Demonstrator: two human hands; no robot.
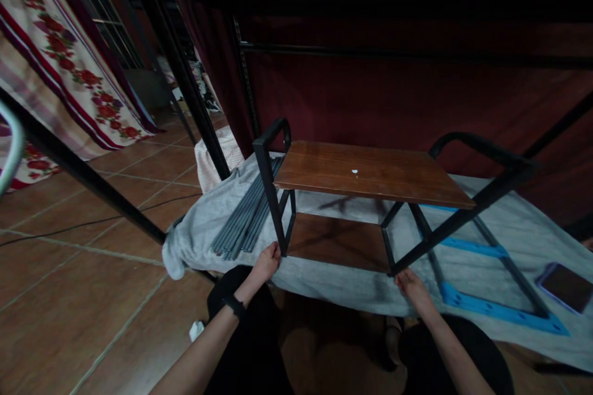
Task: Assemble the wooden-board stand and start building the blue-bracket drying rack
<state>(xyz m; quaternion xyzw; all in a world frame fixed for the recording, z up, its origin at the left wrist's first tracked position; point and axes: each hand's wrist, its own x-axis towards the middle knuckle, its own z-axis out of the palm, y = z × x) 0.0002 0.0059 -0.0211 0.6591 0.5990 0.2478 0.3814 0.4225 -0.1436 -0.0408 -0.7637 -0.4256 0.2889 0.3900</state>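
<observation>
Grey blanket [532, 241] carrying a two-shelf rack [365, 173], long axis left to right, at its near edge. Left hand [267, 262] closed on the rack's left front leg foot; right hand [410, 287] touches the right foot, grip unclear. Grey rods [245, 213] lie left.

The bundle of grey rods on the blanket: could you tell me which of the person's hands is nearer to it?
Left. The left hand sits at the frame's foot, just right of the grey rods; the right hand is across the shelf's width.
</observation>
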